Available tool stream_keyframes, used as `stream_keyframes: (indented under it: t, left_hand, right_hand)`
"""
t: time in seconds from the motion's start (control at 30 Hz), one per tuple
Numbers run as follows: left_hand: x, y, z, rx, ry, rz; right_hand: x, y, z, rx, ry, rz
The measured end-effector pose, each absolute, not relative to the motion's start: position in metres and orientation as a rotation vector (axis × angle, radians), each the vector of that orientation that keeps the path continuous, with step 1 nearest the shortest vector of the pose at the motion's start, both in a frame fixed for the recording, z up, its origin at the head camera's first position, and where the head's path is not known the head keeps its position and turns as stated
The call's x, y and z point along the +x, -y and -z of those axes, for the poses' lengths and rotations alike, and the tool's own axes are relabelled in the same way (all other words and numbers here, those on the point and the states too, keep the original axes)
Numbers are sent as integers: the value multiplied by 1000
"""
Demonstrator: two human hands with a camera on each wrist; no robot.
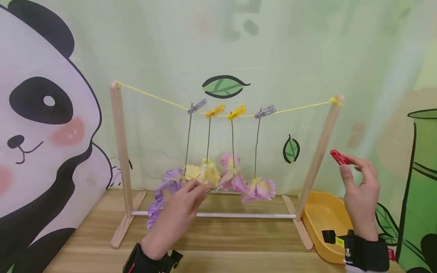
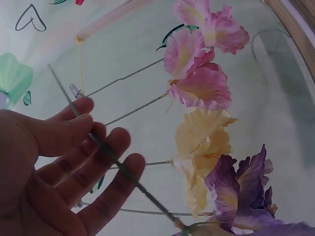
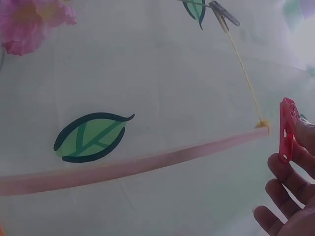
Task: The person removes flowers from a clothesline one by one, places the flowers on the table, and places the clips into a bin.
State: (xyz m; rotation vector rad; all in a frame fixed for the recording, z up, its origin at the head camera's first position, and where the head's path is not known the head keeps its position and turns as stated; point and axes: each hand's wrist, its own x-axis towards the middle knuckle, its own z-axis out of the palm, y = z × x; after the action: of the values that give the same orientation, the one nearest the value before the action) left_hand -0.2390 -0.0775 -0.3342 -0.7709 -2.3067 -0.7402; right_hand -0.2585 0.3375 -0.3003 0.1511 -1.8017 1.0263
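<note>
My left hand (image 1: 182, 214) pinches the thin green stem (image 2: 118, 164) of a purple artificial flower (image 1: 158, 201) between thumb and fingers; its bloom hangs to the left of the hand. A red clothespin (image 1: 338, 157) is gripped between the thumb and fingers of my right hand (image 1: 363, 189), out to the right of the wooden post. On a yellow string (image 1: 150, 94), grey clothespins (image 1: 265, 112) and yellow clothespins (image 1: 237, 112) hold several flowers by their stems, blooms down: a purple one, a yellow flower (image 1: 208, 172), a pink flower (image 1: 235, 180) and a pink-yellow flower (image 1: 259, 189).
Two wooden posts (image 1: 121, 148) carry the string, joined low by a white rod (image 1: 246, 216). A yellow tray (image 1: 324, 201) stands beside the right post on the wooden table (image 1: 218, 239). Behind hangs a printed backdrop (image 1: 164, 45) with a panda and leaves.
</note>
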Motion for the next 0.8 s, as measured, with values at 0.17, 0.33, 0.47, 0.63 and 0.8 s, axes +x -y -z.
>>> stream_keyframes:
  t: [0.17, 0.33, 0.47, 0.63, 0.8]
  left_hand:
    - [-232, 75, 335, -881, 2428, 629]
    - [-226, 72, 340, -1029, 2478, 571]
    - [-230, 67, 351, -1095, 2623, 590]
    - [-238, 61, 369, -1169, 2819, 577]
    - [-241, 53, 386, -1203, 2951, 582]
  right_hand:
    - [-267, -351, 302, 102, 1816, -1031]
    - [-279, -365, 311, 76, 1850, -1007]
    - [-292, -379, 328, 52, 1902, -942]
    - [-308, -393, 350, 52, 1980, -861]
    - [-319, -406, 368, 117, 2070, -781]
